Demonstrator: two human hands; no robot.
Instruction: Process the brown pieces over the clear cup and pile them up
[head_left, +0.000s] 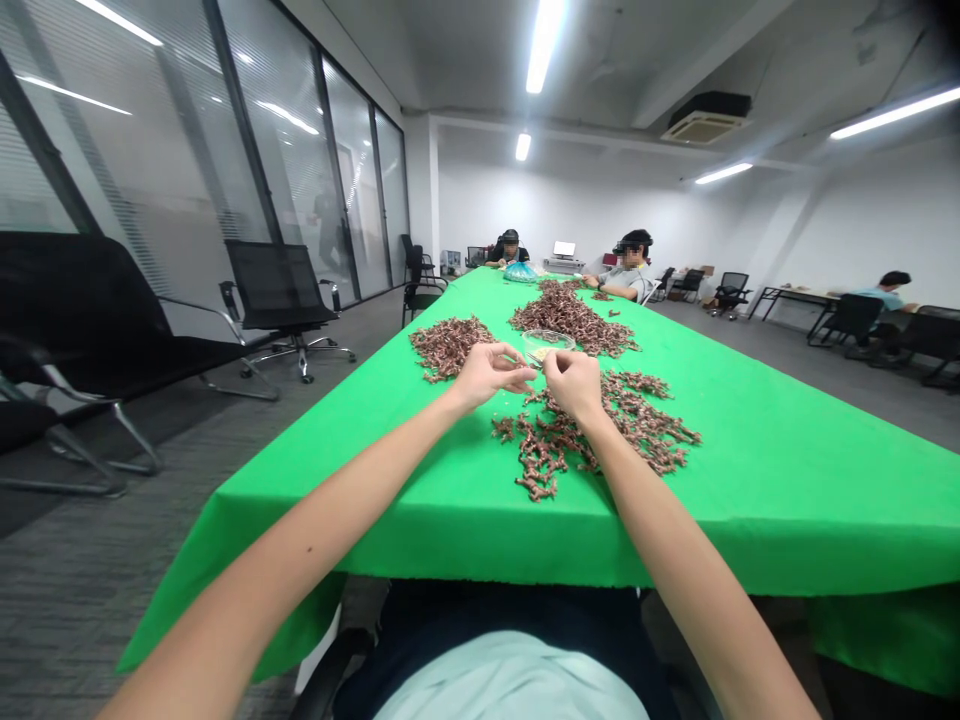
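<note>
Both bare arms reach straight out from the seated person's pale shirt (510,680) and over a table draped in green cloth (780,530), elbows nearly straight and wrists raised. The left hand (491,375) turns inward with its fingers curled and thumb and forefinger pressed together in a pinch. The right hand (574,385) faces it knuckles-up, its fingers curled tightly down and inward. Between the two, the fingertips nearly meet, but anything in the pinch is too small to make out. A few pale bits (537,355) lie just beside the fingertips, below a shallow glass dish (549,342).

A loose heap of brown sprigs (592,435) spreads directly under and ahead of the right hand, with its nearest pieces beyond both wrists. A second heap (450,347) sits just past the left hand, and a third (574,318) lies beyond the dish.

Farther along the table, two co-workers (570,262) sit at the far end near a blue bag (520,272) and a white laptop (564,250). Black mesh chairs (281,290) stand along the glass wall (300,170).
</note>
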